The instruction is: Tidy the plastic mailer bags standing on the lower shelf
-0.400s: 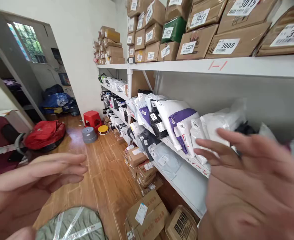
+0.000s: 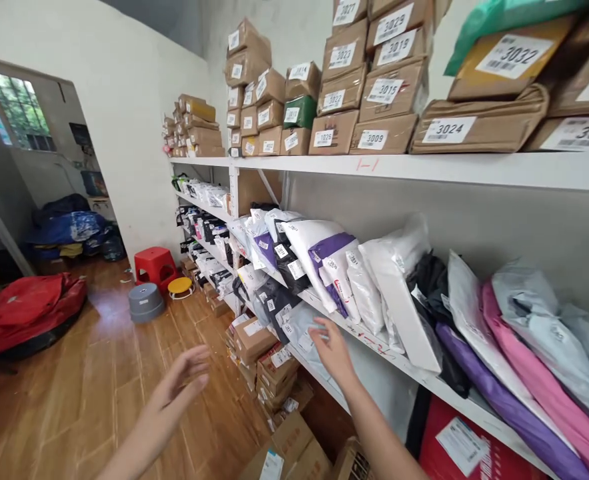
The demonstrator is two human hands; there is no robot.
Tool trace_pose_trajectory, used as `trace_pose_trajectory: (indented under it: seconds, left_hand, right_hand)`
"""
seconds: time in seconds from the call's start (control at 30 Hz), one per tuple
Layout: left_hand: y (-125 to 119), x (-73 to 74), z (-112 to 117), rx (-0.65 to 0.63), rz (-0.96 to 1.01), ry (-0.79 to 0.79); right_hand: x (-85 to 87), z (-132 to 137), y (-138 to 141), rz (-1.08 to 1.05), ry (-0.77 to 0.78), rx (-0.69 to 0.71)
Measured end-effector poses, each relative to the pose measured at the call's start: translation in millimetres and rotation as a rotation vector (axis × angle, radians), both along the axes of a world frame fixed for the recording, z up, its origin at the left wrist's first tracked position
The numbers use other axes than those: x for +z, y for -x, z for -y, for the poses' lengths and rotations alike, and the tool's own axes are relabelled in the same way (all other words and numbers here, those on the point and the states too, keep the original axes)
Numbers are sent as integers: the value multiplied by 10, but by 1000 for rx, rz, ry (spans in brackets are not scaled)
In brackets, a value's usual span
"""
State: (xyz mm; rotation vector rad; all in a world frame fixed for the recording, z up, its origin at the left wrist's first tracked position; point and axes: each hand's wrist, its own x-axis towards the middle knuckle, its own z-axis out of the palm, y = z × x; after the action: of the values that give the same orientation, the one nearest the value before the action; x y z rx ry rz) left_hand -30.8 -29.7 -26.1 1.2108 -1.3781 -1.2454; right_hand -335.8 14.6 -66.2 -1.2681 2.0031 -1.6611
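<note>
head view, step: both hands reach toward the parcel rack; a grip on a parcel looks next.
right hand (image 2: 333, 351): open, fingers spread, empty, just before the middle shelf (image 2: 374, 347) edge.
left hand (image 2: 184, 383): open, empty, over the wooden floor (image 2: 99, 373).
middle shelf holds: soft mailer bags (image 2: 324, 257), upright, leaning.
top shelf (image 2: 424, 167) holds: numbered cardboard boxes (image 2: 369, 100).

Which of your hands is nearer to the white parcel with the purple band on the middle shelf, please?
The right hand; it reaches out just below the white parcel with the purple band. The left hand hovers over the floor, farther away.
</note>
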Motion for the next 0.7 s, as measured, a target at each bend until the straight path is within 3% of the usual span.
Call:
trace_pose_trajectory:
  seconds: [0.07,0.17,0.27,0.37,0.47,0.53,0.6,0.7]
  left_hand:
    - [402,-242,385,-146,-50,-8]
    - [1186,-507,1068,-259,-126,37]
    - [2090,-613,1736,-263,-149,24]
    - [2854,-664,2227,-255,-141,29]
    - [3278,-797,2537,-198,-105,23]
    - [3418,-957,2666,-144,-107,-14]
    - [3529,-1161,2712,-172,-172,-67]
    - [3721,-1440,2619,-301,-236,-104]
  right_hand:
    - [-184,43,10,-10,8,-17]
    - [-239,201,133,-72,33,-55]
    - [-77,650,412,-194,84,-154]
    - [178,1394,670,-407,98,-281]
    - [339,2188,853,-676,-84,-505]
    - [328,2566,975,-806,-250,-675]
    - [237,2749,1112,-914,-304,-787]
    - [99,2726,1326,-1037,-175,-866]
